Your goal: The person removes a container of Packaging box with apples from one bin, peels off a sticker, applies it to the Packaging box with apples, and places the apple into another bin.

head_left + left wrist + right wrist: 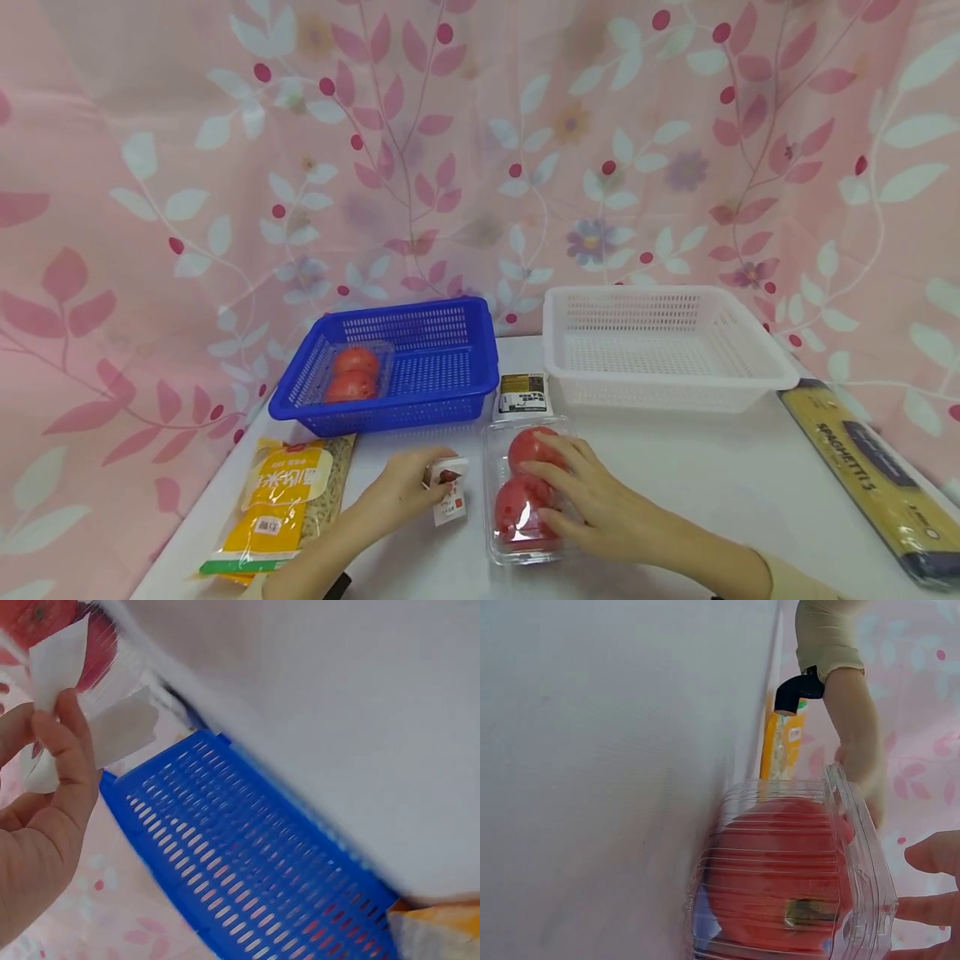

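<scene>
My left hand (433, 477) pinches a small white sachet (451, 497) between thumb and fingers just above the table; the left wrist view shows the sachet (61, 661) at my fingertips (58, 724). My right hand (564, 487) lies with spread, nearly straight fingers on the lid of a clear clamshell (501, 533) holding two red tomatoes (525, 450). The right wrist view shows that clamshell (795, 877) from the side, with my fingers (930, 907) along its top.
A blue basket (442, 367) at the back left holds another clamshell of tomatoes (352, 375). A white basket (660, 392) stands at the back right. A dark-labelled packet (522, 393) lies between them. A yellow pasta bag (285, 508) lies left, a spaghetti box (877, 483) right.
</scene>
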The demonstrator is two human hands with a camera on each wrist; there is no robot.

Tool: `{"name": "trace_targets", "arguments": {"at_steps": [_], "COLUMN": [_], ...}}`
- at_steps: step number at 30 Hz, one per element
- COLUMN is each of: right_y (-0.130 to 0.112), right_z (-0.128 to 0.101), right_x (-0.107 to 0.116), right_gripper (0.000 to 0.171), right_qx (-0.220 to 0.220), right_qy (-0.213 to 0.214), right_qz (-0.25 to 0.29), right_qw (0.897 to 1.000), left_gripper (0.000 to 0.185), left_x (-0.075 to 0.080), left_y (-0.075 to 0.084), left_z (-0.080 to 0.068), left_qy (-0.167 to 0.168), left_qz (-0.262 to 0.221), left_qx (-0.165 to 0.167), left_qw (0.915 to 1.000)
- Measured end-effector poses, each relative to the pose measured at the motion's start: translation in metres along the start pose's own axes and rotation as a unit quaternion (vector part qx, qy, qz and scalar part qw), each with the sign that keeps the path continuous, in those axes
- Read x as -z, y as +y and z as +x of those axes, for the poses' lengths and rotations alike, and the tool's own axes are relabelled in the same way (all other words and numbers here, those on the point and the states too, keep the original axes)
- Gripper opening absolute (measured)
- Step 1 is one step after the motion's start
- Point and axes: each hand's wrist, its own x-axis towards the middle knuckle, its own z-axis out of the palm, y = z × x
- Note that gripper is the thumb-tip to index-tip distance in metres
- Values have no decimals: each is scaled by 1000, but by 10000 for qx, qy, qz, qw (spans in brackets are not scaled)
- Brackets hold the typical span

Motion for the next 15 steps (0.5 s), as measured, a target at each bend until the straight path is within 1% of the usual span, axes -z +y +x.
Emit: {"name": "trace_targets", "arguments": {"at_steps": [2,4,6,8,11,15], "right_y": [-1,-2,-3,-4,-6,-8], "right_z": [2,5,9,14,21,28], "right_x": [1,2,3,5,9,12], "right_gripper": [44,43,42,40,35,28], "right_qx": [-8,-20,-69,-139,-153,22], "right_qy": [-6,-8,-1,47,278,725], "right_qz": [7,33,132,275,446,491], "right_qw": [10000,10000,9999,9995,9985,9962], "left_gripper": [31,32,34,36,42,50], "left_x": [5,11,15,18,19,16], "left_y": [6,13,22,32,46,60], "left_z": [2,4,5,5,4,2], "left_qy": [259,491,625,676,653,752], "left_qz": [-177,-215,-250,-258,-344,-413], "left_qx": [-97,-240,-351,-447,-687,-1260], "left_qw": [9995,9983,9971,9964,9949,9883]}}
